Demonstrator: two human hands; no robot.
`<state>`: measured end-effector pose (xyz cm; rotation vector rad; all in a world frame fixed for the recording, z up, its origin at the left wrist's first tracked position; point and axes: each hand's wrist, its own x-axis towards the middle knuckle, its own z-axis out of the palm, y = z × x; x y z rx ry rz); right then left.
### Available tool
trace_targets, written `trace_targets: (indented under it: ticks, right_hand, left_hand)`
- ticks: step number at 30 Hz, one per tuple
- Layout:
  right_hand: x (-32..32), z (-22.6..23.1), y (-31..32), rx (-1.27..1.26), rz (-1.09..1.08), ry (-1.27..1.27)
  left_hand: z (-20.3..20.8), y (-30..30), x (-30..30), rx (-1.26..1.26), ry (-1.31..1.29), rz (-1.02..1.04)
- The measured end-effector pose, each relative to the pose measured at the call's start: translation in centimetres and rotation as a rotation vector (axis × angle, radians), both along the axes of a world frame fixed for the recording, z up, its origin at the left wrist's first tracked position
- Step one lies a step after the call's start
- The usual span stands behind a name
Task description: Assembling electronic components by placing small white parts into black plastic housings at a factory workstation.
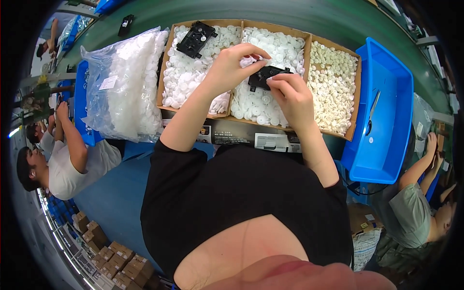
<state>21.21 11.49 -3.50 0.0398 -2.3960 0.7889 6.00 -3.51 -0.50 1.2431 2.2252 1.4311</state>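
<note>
A black plastic housing (259,81) is held over the middle compartment of a cardboard box (306,53). My right hand (293,96) is closed on the right end of this housing, thumb and fingers pinching its edge. Above its upper edge, my left hand (237,67) is closed in a pinch on a small white plastic piece (266,62), partly hidden by the fingertips. White plastic gears (261,110) fill the compartment beneath. Another black housing (197,38) lies on the white parts in the left compartment.
Small cream-coloured parts (333,87) fill the right compartment. A clear bag of white parts (130,87) stands at the left. On the right, a blue bin (386,130) holds scissors (372,110). A small black part (126,25) lies at the far left. Other people work on both sides.
</note>
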Motion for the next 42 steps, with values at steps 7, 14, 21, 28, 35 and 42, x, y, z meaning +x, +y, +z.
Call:
trace_targets:
  ticks: [7, 14, 21, 28, 35, 42]
  right_hand:
    - [0.7, 0.1, -0.3, -0.267, -0.066, -0.071]
    - [0.6, -0.4, -0.2, -0.105, -0.011, -0.066]
    - [1.1, 0.2, 0.5, -0.047, -0.043, -0.001]
    - [2.3, 0.8, 2.7, -0.093, -0.206, 0.044]
    - [2.8, 0.9, 3.4, -0.108, -0.241, 0.036]
    - [2.8, 0.7, 3.8, -0.093, -0.243, 0.03]
  left_hand:
    - [0.1, -0.1, 0.0, 0.01, -0.006, -0.011]
    - [0.0, 0.1, 0.3, 0.01, 0.02, -0.04]
    - [-0.5, 0.5, 0.8, -0.066, 0.099, -0.127]
    - [-1.1, 0.9, 1.4, -0.159, 0.232, -0.163]
    - [-1.5, 0.8, 1.3, -0.075, 0.295, -0.206]
    - [-1.7, 0.8, 1.6, -0.091, 0.335, -0.147]
